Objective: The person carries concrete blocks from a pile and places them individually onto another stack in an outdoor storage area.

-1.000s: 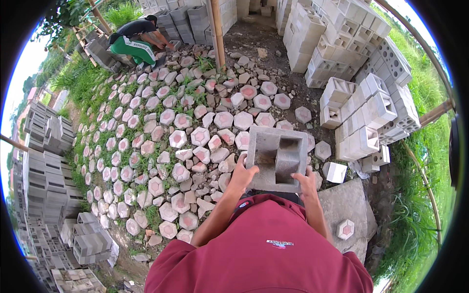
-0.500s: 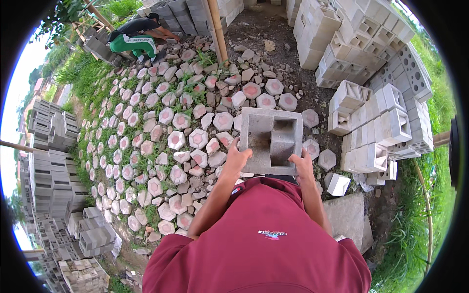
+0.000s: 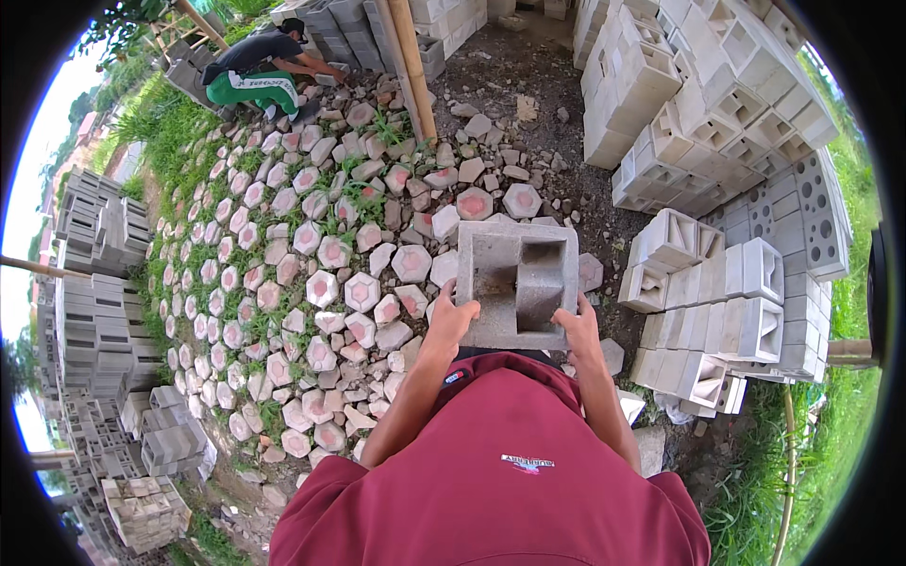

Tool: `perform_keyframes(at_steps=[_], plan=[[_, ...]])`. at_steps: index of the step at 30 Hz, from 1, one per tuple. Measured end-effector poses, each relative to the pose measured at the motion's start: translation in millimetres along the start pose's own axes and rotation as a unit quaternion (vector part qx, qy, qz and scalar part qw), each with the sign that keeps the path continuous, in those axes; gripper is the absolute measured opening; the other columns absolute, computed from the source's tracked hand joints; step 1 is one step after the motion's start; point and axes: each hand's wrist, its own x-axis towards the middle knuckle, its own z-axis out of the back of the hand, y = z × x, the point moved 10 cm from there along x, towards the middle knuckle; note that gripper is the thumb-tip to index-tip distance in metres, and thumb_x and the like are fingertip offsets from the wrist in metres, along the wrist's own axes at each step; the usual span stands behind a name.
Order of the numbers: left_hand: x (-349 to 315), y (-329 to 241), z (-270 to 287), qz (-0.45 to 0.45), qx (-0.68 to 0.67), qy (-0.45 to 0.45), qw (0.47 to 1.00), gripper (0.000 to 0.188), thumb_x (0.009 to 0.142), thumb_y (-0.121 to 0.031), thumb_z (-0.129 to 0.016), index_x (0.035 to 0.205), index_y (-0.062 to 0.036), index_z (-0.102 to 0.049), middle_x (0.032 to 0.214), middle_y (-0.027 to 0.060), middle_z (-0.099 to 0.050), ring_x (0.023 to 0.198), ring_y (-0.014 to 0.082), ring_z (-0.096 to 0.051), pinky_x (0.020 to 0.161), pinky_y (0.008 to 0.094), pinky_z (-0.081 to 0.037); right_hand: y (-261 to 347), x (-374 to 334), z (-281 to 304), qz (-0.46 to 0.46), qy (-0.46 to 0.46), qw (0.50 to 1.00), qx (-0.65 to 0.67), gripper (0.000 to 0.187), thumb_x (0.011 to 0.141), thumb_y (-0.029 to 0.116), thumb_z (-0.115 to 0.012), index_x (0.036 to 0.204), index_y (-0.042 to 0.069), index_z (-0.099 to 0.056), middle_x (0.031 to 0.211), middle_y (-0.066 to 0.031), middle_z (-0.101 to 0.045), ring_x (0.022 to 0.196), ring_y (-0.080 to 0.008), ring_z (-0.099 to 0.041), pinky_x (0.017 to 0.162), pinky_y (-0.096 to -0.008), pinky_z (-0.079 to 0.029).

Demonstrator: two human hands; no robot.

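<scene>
Between both hands I hold a grey concrete ventilation block (image 3: 500, 316), square-framed, with recessed hollows and a rounded divider inside. My left hand (image 3: 452, 323) grips its lower left edge, thumb on the front rim. At the lower right edge my right hand (image 3: 578, 328) is closed the same way. The block is held up in front of my body, its open face toward me; the backs of the fingers' grip are partly hidden behind it.
Hexagonal pavers (image 3: 361, 292) and rubble cover the ground ahead. Stacked pale blocks (image 3: 703, 325) stand close on my right, taller stacks (image 3: 632, 85) beyond. A bamboo post (image 3: 415, 71) rises ahead. A crouching person (image 3: 260, 71) works far left. Grey block stacks (image 3: 99, 330) line the left.
The stacks on the right and the pavers have shifted in view as I move forward and turn a little. The block stays in both hands, slightly lower in the picture.
</scene>
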Motion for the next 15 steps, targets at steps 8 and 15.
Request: perform_keyframes(at_steps=[8,15], plan=[[62,-32,-38,-0.003,-0.061,-0.006,0.998,0.068,0.067,0.000,-0.060,0.132,0.0077,-0.042,0.094,0.0091,-0.060,0.076,0.0137,-0.053,0.065,0.0264,-0.043,41,75,10,-0.004,0.001,1.000,-0.026,0.055,0.067,0.006,-0.063,0.120,-0.005,-0.055,0.086,-0.0065,-0.059,0.075,-0.0136,-0.054,0.068,-0.0274,-0.045],[159,-72,-67,0.025,-0.073,0.015,0.997,0.069,0.068,0.000,-0.059,0.134,0.0083,-0.039,0.100,0.0115,-0.059,0.081,0.0155,-0.055,0.069,0.0273,-0.045,74,183,1,-0.020,0.017,0.999,-0.031,0.059,0.068,0.007,-0.063,0.125,-0.005,-0.051,0.089,-0.0078,-0.060,0.077,-0.0142,-0.056,0.071,-0.0281,-0.046]])
